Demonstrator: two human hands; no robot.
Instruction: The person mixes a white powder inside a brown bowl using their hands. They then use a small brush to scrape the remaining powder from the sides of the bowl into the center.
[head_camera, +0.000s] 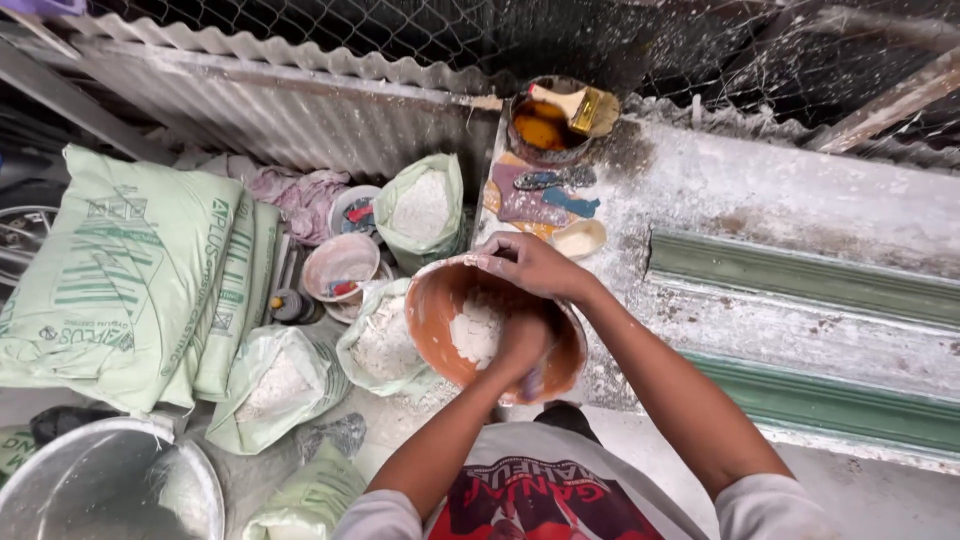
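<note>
Standing over the work, I see an orange bowl (430, 320) held at the edge of the dusty white desk (800, 200), with both hands on it. The right hand (530, 262) lies curled over the far rim of the bowl, fingers wrapped on the edge and gripping it. The left hand (522, 345) is down inside the bowl, closed into a loose fist against the inner wall, right beside a lump of white powder (475, 335) that sits at the bottom; whether that hand clasps anything I cannot tell. Just beyond the right hand, on the desk, lie a small cream-coloured dish (579, 238) and a purple scrap with blue pieces (540, 195) on it, and farther off still stands a round tin (545, 125) of brown liquid with a broad paintbrush (575, 105) resting across its top. To the left of the hands, lower down on the floor, stand open green bags of white powder (420, 205), one touching the bowl's left side, and near them a pink basin (340, 262). Well apart to the left lie stacked pale green sacks (130, 270), and nearest me on that side the rim of a metal basin (110, 485).
</note>
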